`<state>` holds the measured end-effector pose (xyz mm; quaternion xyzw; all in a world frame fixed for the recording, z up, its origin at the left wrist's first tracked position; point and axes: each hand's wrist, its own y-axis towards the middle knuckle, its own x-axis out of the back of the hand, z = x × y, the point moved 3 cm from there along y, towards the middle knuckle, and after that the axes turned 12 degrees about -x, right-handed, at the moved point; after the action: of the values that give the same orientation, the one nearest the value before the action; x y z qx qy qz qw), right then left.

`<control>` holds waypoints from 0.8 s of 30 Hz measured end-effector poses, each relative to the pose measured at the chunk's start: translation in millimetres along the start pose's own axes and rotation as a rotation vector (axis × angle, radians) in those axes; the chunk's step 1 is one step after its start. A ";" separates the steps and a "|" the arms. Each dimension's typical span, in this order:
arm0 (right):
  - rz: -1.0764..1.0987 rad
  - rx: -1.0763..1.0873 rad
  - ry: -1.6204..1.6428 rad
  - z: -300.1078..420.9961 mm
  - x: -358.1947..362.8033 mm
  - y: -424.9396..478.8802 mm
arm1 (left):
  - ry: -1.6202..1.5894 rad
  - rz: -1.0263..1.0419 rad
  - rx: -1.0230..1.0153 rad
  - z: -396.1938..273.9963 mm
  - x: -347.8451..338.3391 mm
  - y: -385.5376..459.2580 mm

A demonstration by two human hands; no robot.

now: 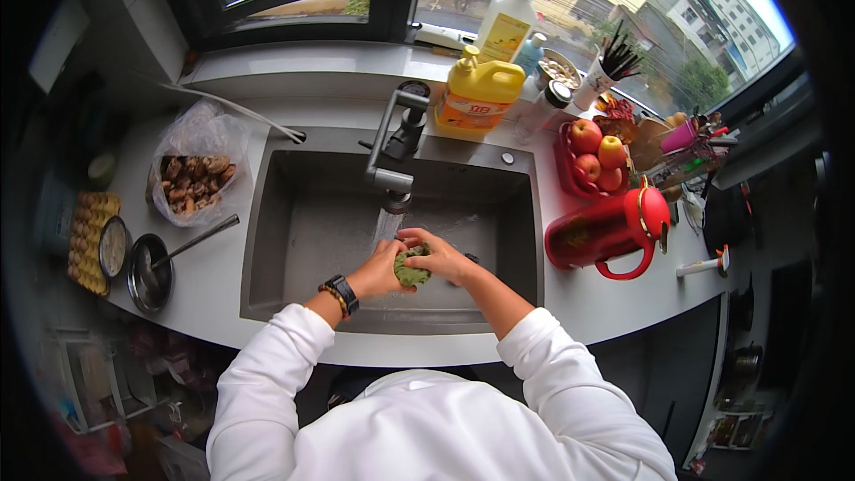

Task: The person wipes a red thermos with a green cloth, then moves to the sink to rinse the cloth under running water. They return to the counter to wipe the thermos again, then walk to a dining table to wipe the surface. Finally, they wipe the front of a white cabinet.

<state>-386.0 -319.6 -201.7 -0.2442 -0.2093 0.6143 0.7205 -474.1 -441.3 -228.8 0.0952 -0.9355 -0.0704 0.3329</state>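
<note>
Both hands meet over the grey sink (320,227), just under the running tap. My left hand (381,270) and my right hand (437,255) hold a crumpled green item (412,270) between them. Its kind cannot be made out; it may be a cloth or a leafy vegetable. Water (389,223) falls from the spout of the dark pull-out faucet (391,180) beside my left fingers. A small dark object (471,258), partly hidden by my right wrist, lies in the sink.
Left stand a plastic bag of brown chunks (194,187), a metal bowl (150,280) with a ladle (200,239), and an egg tray (90,240). Behind stands a yellow detergent jug (477,93). A red thermos jug (601,230) and a basket of apples (591,153) occupy the right counter.
</note>
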 end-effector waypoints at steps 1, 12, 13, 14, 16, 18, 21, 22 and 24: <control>-0.079 0.077 -0.007 -2.9 8.6 -5.0 | -0.205 0.073 0.013 -1.1 5.4 13.7; -0.301 0.108 0.688 -43.8 75.1 -60.3 | 0.187 -0.023 0.010 91.8 92.8 84.6; -0.314 0.120 0.701 -45.4 77.0 -63.5 | 0.175 -0.064 0.031 99.5 103.8 93.0; -0.352 0.140 0.665 -45.1 77.6 -67.1 | 0.271 -0.067 -0.081 104.0 111.8 102.9; -0.437 0.187 0.533 -37.5 74.8 -70.4 | 0.330 -0.094 -0.151 119.7 126.5 116.0; -0.566 0.254 0.310 -35.9 80.9 -74.7 | 0.333 -0.079 -0.144 121.6 129.7 126.2; -0.763 0.261 0.069 -32.4 91.5 -95.0 | 0.450 0.009 -0.185 108.3 114.7 111.6; -0.822 0.256 0.020 -27.1 94.2 -103.3 | 0.213 -0.020 0.029 97.3 104.3 94.0; -0.994 0.199 -0.077 -14.2 98.0 -110.0 | 0.262 0.237 0.005 119.4 72.7 56.0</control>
<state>-275.9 -238.0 -145.7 -0.0224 -0.2669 0.2226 0.9374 -612.7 -395.0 -265.4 -0.0067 -0.8889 -0.0155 0.4577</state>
